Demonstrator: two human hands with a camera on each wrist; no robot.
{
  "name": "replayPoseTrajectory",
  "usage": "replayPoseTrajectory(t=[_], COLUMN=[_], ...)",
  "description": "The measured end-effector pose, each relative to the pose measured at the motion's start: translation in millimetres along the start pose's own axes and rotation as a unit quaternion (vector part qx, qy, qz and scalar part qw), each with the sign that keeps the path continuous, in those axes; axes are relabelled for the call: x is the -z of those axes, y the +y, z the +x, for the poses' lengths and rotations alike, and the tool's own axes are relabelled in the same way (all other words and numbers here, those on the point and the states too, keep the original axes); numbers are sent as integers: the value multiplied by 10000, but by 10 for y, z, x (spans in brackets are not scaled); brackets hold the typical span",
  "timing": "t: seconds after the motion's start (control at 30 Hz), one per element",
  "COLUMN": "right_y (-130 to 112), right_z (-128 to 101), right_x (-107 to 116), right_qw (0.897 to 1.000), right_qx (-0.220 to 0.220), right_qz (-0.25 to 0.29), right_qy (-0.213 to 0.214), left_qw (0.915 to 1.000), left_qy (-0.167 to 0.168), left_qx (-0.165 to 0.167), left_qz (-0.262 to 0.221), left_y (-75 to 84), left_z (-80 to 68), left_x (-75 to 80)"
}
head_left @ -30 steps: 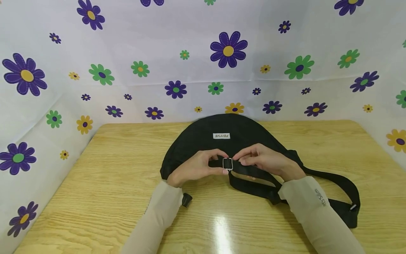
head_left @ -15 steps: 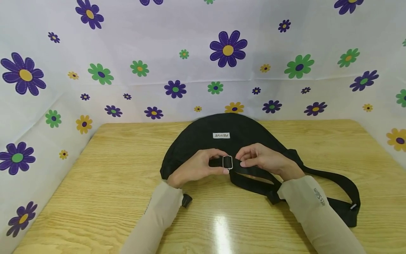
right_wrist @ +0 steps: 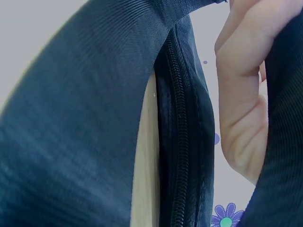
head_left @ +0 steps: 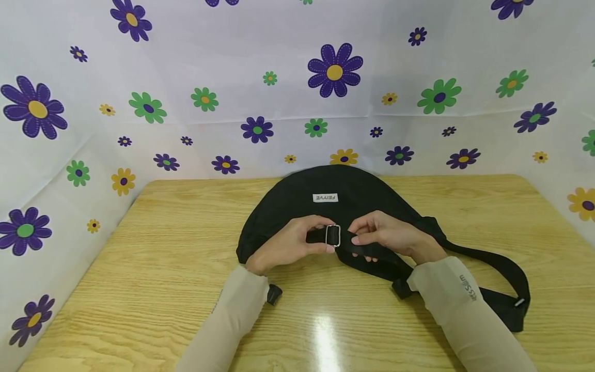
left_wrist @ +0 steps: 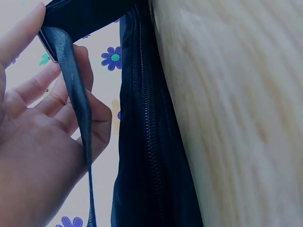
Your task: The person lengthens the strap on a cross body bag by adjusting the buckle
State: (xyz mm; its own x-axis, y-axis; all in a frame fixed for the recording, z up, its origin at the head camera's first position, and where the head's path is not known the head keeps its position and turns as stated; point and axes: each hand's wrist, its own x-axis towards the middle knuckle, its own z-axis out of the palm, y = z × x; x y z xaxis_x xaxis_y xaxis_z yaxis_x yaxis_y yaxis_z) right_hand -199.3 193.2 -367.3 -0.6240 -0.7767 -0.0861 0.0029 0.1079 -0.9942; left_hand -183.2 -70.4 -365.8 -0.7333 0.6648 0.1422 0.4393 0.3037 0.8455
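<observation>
A black crescent-shaped bag (head_left: pixel 334 212) with a small white label (head_left: pixel 325 198) lies on the wooden table (head_left: pixel 139 268). Its black strap (head_left: pixel 488 263) loops off to the right and carries a silver metal slider buckle (head_left: pixel 332 236). My left hand (head_left: pixel 288 245) pinches the strap and buckle from the left. My right hand (head_left: pixel 388 238) pinches the strap just right of the buckle. The left wrist view shows the strap (left_wrist: pixel 71 90) running across my curled fingers (left_wrist: pixel 57 118) beside the bag's zipper (left_wrist: pixel 147 127). In the right wrist view the zipper (right_wrist: pixel 182 142) and a finger (right_wrist: pixel 241 94) fill the frame.
A flowered white backdrop (head_left: pixel 297 88) walls the table at the back and both sides. A small black strap end (head_left: pixel 273 294) lies by my left sleeve. A second metal ring (head_left: pixel 519 303) sits on the strap at the far right. Bare tabletop spreads left and front.
The buckle has shifted slightly up and left along the strap. The loop of strap below my right hand has drawn tighter. The bag has not moved.
</observation>
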Motion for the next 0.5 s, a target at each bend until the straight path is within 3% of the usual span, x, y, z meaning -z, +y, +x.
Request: replayPoseTrajectory(t=[0.5], right_y=[3], right_z=[32], right_x=[-14], right_qw=[9991], right_qx=[217], right_qz=[-196], right_qy=[306], left_qw=[9997], left_qy=[207], left_qx=[33], left_qz=[106], left_y=[36], left_z=[-32], left_x=[41])
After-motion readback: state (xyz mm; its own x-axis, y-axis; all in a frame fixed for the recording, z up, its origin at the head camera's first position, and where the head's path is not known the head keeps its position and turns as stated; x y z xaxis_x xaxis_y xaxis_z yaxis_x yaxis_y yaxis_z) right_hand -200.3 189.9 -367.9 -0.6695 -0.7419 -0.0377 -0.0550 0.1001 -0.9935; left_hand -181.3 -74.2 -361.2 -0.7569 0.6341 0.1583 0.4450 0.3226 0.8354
